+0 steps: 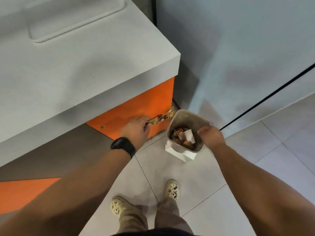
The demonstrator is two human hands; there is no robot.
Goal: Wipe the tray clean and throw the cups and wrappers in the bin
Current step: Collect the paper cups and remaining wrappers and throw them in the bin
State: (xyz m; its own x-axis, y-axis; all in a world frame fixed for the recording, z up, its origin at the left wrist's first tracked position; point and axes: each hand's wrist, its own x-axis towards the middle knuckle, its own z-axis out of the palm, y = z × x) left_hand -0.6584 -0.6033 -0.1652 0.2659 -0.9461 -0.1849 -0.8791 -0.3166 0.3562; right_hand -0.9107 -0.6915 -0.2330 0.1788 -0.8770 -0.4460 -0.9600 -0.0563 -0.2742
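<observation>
Beige plastic forms the small square bin [186, 123], which stands on the tiled floor [213, 176] just beside the lower right corner of the orange panel [136, 108] under the grey desk [76, 65]. Inside the bin lie crumpled coloured wrappers [179, 133] and a white piece of paper [189, 135]; no cup can be made out among them. A white paper bag [180, 153] sits on the floor touching the near side of the bin. The left hand [134, 130] is positioned to the left of the bin, in front of the orange panel, with its fingers [146, 126] curled round one end of a long, flat, patterned wrapper [162, 116]. The far end of this wrapper extends to the right and reaches the upper left rim of the bin. A black watch [123, 146] is worn on the left wrist and a thin ring shows on one finger. The right hand [211, 137] is positioned at the right rim of the bin; its fingers are loosely bent and blurred, and whether they touch the rim cannot be told. A shallow grey tray [76, 16] rests on the desk, well apart from both hands. Two feet in cream clogs [172, 189] stand on the floor below.
</observation>
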